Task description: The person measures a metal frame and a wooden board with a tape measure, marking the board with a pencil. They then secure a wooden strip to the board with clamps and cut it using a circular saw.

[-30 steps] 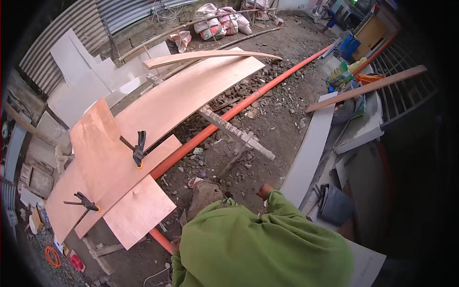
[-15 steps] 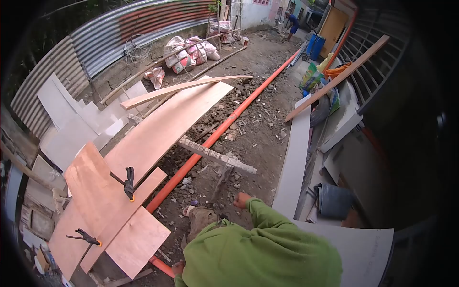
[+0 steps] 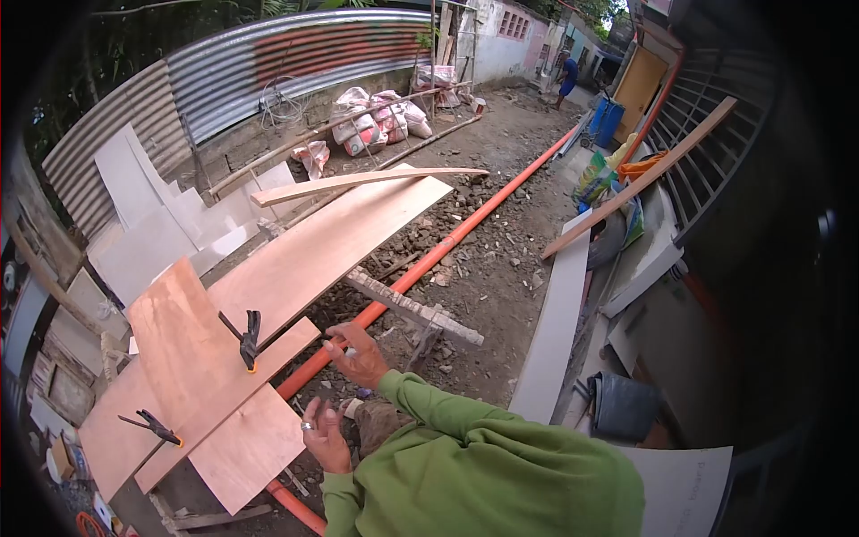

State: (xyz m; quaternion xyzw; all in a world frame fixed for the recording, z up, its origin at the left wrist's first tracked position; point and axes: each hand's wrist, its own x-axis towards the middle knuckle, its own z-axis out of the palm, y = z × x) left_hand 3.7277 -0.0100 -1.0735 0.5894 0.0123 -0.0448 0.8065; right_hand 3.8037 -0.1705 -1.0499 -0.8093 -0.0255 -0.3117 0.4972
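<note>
My left hand (image 3: pixel 327 438), a ring on one finger, is raised beside the front plywood piece (image 3: pixel 246 447), fingers loosely bent and apart. A little farther forward, my right hand (image 3: pixel 360 358) hovers above the orange pipe (image 3: pixel 309 369), near the end of a narrow plywood strip (image 3: pixel 286 345). Its fingers are curved and spread; a small pale spot between them is too small to make out. Two black spring clamps, one upper (image 3: pixel 250 340) and one lower (image 3: pixel 157 430), grip the strip's edge over a curved plywood sheet (image 3: pixel 183 331).
A long plywood board (image 3: pixel 331 242) rests on a rough wooden trestle (image 3: pixel 416 309), with a curved strip (image 3: pixel 367 179) on top. Rubble (image 3: pixel 416 233) lines the pipe. Grey boards (image 3: pixel 550 322) and a dark bucket (image 3: pixel 624 404) stand right. A person (image 3: pixel 567 79) is far back.
Both hands have risen and moved forward, the right one leftward toward the plywood strip. Their fingers have come into clearer view. The camera view has shifted slightly; the clamps stay in place.
</note>
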